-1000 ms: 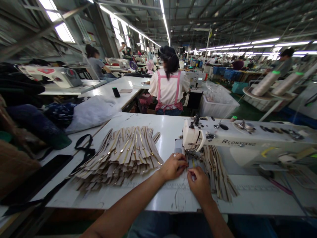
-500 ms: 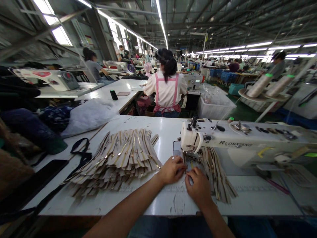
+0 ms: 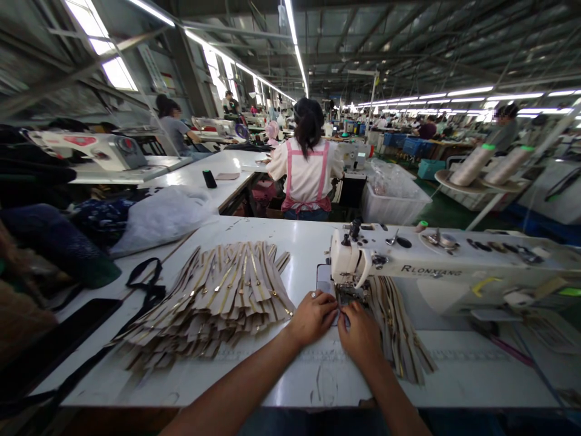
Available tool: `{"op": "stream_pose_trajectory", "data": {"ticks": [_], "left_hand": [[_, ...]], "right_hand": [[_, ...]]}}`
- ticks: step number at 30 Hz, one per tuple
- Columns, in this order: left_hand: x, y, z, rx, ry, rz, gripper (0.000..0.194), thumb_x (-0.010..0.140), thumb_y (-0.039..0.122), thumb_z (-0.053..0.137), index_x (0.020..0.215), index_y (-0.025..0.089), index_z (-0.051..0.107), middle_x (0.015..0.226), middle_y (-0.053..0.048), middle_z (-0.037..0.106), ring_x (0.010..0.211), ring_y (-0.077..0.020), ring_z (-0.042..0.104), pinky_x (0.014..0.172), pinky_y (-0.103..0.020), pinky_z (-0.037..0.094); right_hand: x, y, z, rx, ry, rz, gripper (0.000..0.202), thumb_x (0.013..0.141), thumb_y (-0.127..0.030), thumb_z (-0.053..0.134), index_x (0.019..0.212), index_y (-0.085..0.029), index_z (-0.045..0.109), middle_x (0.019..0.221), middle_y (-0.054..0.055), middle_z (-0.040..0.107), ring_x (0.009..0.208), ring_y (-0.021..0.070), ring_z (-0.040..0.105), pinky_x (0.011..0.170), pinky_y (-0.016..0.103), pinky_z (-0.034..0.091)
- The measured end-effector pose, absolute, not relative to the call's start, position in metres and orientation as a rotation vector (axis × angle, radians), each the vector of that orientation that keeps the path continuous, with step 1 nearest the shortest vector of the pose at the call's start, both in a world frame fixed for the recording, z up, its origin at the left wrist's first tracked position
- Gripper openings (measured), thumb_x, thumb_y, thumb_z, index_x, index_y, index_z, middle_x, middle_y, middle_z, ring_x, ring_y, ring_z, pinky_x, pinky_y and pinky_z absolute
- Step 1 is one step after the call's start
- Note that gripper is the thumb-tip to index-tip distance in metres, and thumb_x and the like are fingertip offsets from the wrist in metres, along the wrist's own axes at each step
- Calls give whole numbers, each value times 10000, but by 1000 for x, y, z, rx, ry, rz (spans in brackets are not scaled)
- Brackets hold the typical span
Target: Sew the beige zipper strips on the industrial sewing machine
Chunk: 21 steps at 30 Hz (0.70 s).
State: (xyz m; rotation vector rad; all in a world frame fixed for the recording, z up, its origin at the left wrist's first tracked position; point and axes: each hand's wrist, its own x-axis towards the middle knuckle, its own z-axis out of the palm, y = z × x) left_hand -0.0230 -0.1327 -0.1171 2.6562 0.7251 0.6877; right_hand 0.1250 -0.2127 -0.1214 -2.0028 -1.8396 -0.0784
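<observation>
Both hands meet in front of the needle area of a white sewing machine (image 3: 347, 260). My left hand (image 3: 314, 315), with a ring on one finger, has its fingers curled and thumb pressed in. Close beside it, my right hand (image 3: 360, 330) pinches with thumb and index finger. Between the fingertips shows a bit of greyish cloth (image 3: 336, 317); the fingers hide most of it. Left of my hands lies a big fanned pile of beige zippers (image 3: 227, 297) with gold teeth and pulls. A second zipper bunch (image 3: 397, 327) lies right of my right hand, partly under the machine arm.
A white worktable (image 3: 254, 387) carries all this. Black straps (image 3: 147, 281) and a dark flat panel (image 3: 68, 339) lie at the left. A person in a pink apron (image 3: 308, 163) sits ahead, beside a clear plastic bin (image 3: 393, 203). Thread cones (image 3: 474, 166) stand behind the machine.
My hands have drawn closer together at the needle, the left fingers curling in more. The view has tilted slightly up. The person ahead has turned their head away. Both zipper piles look unchanged.
</observation>
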Motion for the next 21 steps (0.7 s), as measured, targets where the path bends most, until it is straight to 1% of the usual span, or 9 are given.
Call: {"op": "stream_pose_trajectory", "data": {"ticks": [2, 6, 9, 13, 18, 19, 21], "left_hand": [[-23, -133, -116, 2654, 755, 686, 231, 929, 236, 519, 1114, 207, 655, 1057, -66, 649, 989, -238, 544, 887, -393, 460], [-22, -133, -115, 2659, 827, 666, 292, 917, 248, 536, 1197, 200, 605, 1124, -73, 629, 1054, -252, 523, 950, -424, 434], [-22, -133, -115, 2660, 874, 652, 356, 903, 266, 556, 1254, 211, 564, 1174, -84, 607, 1099, -263, 509, 989, -452, 406], [-22, -133, -115, 2651, 926, 627, 436, 889, 288, 565, 1317, 227, 510, 1248, -94, 569, 1151, -283, 484, 1015, -482, 369], [-22, -135, -113, 2631, 953, 612, 480, 881, 295, 552, 1348, 216, 472, 1299, -96, 539, 1184, -290, 463, 1047, -483, 341], [-22, -136, -113, 2625, 959, 603, 495, 876, 297, 556, 1354, 212, 463, 1308, -95, 536, 1192, -290, 459, 1057, -482, 335], [-24, -139, -111, 2612, 975, 584, 518, 871, 308, 556, 1368, 211, 445, 1336, -91, 526, 1214, -288, 450, 1076, -484, 323]], "right_hand": [[125, -209, -123, -2021, -1837, -79, 188, 863, -175, 503, 949, -203, 668, 895, 58, 658, 809, 194, 644, 668, 272, 444], [126, -204, -126, -2009, -1844, -84, 314, 861, -173, 492, 1140, -190, 636, 984, 90, 684, 871, 219, 663, 705, 293, 474], [126, -202, -128, -1993, -1862, -111, 367, 868, -182, 479, 1212, -187, 608, 1025, 110, 688, 890, 235, 667, 708, 311, 490], [126, -203, -133, -1979, -1860, -150, 356, 877, -188, 461, 1199, -172, 612, 1037, 129, 689, 914, 246, 667, 718, 324, 506], [125, -210, -145, -1835, -1762, -223, 300, 904, -224, 456, 1155, -172, 611, 1041, 123, 704, 946, 249, 673, 800, 353, 528], [126, -211, -147, -1791, -1739, -224, 294, 915, -237, 449, 1153, -170, 608, 1046, 124, 707, 937, 248, 680, 795, 356, 536], [128, -213, -154, -1708, -1713, -208, 276, 934, -267, 439, 1129, -179, 613, 1028, 121, 717, 877, 239, 701, 730, 341, 555]]}}
